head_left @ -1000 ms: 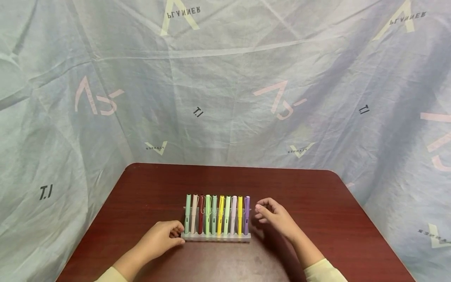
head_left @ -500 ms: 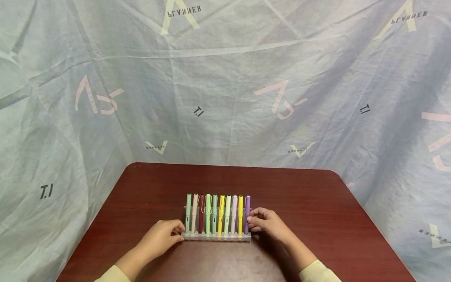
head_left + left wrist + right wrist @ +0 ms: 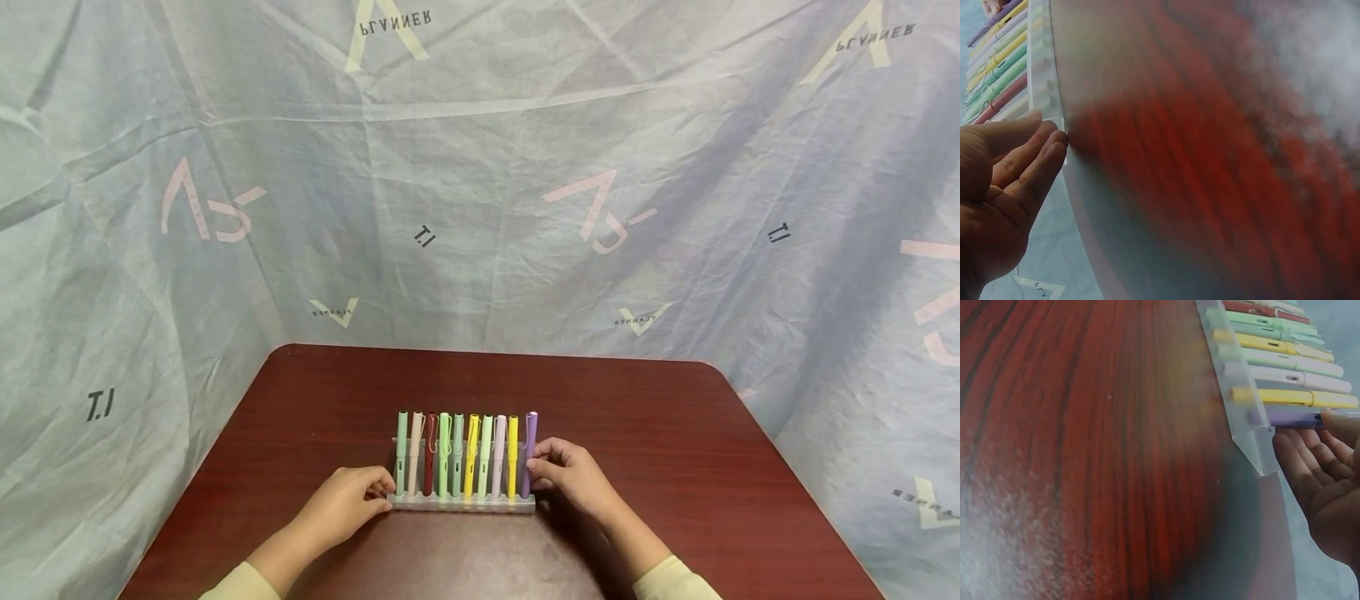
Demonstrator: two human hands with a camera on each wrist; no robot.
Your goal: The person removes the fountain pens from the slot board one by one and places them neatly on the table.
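A clear pen rack (image 3: 465, 505) stands on the table with a row of capped pens in it. At its right end, my right hand (image 3: 576, 477) pinches the purple pen (image 3: 532, 432) between thumb and fingers. That pen leans slightly right, its lower end still in the rack. In the right wrist view the thumb lies on the purple pen (image 3: 1291, 419), fingers beneath. My left hand (image 3: 347, 500) holds the rack's left end; the left wrist view has thumb and fingertips at the corner of the rack (image 3: 1041, 69). The exact finger contact there is partly hidden.
Beside the purple pen stands a yellow pen (image 3: 513, 454), then a pale lilac pen (image 3: 498, 458). Green, yellow, dark red and beige pens fill the row leftward. The dark red wooden table (image 3: 637, 408) has rounded far corners, and a printed grey cloth (image 3: 480, 275) hangs around it.
My right hand moved left and down to the purple pen and took hold of it. The pen has since risen slightly and tilted right. My left hand stays at the rack's left end.
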